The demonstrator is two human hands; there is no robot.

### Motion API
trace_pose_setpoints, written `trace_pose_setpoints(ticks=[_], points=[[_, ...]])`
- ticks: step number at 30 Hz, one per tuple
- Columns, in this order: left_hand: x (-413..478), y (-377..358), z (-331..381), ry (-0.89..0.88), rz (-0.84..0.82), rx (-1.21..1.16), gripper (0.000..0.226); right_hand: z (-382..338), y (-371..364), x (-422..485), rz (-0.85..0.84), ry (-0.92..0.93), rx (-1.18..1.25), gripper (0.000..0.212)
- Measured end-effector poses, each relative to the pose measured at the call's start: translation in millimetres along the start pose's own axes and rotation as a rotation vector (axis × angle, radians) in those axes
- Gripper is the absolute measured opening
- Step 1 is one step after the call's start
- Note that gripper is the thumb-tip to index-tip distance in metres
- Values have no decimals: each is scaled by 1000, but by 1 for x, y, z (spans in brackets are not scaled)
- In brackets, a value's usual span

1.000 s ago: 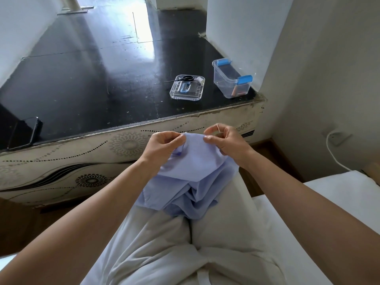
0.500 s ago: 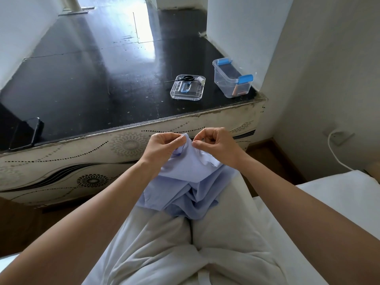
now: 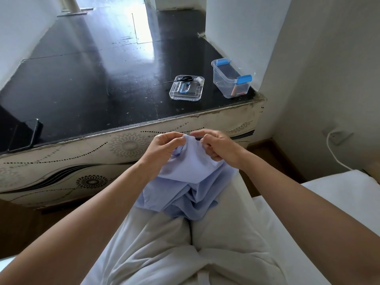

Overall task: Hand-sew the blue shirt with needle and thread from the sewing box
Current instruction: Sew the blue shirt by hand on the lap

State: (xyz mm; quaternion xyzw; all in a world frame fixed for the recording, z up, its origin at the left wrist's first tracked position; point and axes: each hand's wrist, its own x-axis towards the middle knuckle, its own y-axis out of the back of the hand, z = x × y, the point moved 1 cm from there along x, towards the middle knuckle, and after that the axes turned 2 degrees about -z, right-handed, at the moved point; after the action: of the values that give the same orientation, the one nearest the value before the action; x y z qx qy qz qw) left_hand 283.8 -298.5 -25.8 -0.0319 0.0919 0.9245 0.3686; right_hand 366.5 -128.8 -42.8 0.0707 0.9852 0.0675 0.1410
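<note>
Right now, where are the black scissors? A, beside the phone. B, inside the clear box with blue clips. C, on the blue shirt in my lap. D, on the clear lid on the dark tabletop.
D: the scissors lie across the far edge of the clear lid, just left of the clear box.

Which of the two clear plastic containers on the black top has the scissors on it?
The flat tray, left of the deep box with blue latches; the black scissors lie across its far edge.
</note>
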Motion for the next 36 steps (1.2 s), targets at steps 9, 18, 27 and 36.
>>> trace_pose_setpoints(ticks=[9, 18, 27, 36], points=[[6, 8, -5, 79, 279, 45, 22, 7, 9, 1, 177, 49, -14, 29], [14, 7, -9, 45, 334, 140, 17, 14, 15, -4, 309, 143, -29, 30], [13, 8, -16, 39, 327, 120, 14, 15, 24, -14, 223, 59, 69, 36], [18, 10, -22, 38, 394, 185, 12, 22, 25, -7, 465, 2, -130, 21]])
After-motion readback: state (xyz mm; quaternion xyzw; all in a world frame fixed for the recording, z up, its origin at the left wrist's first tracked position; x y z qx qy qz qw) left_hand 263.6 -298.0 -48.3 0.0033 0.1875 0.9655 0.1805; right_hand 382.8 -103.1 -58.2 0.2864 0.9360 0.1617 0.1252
